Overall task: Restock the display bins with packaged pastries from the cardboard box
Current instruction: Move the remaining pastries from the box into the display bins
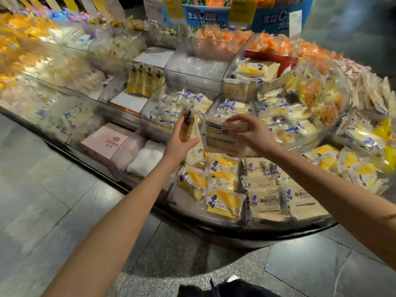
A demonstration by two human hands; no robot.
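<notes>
Head view, looking down and forward.

- Display counter (235,232): one long curved unit, running from the upper left of the frame to the right edge. Tiers of clear bins hold wrapped pastries; the far bins are blurred, count not possible.
- Tiled floor (53,200): grey, filling the lower left and the bottom of the frame.
- Blue signs (203,17): two, top centre; their text is blurred.
- Front bin (182,205), lower centre: at least four yellow packs (225,203) lying flat on its left side. Just beside them on the right lie rows of cream packs (264,202), overlapping, so the number is unclear.
- Pink box (105,141): one, flat, left of centre, with a white bundle (147,158) just to its right.
- Both bare forearms reach in from the bottom edge.
- Left hand (182,142): fingers curled round one packaged pastry (194,146), thumb on its near face. It is held on edge above the back of the front bin, dark topping at its upper end.
- Right hand (252,132): thumb and fingertips pinch the top edge of a flat cream pack with a blue stripe (221,139), hanging label-side toward the camera, just right of the left hand's pastry. Cannot tell whether one pack or more is in this grip.
</notes>
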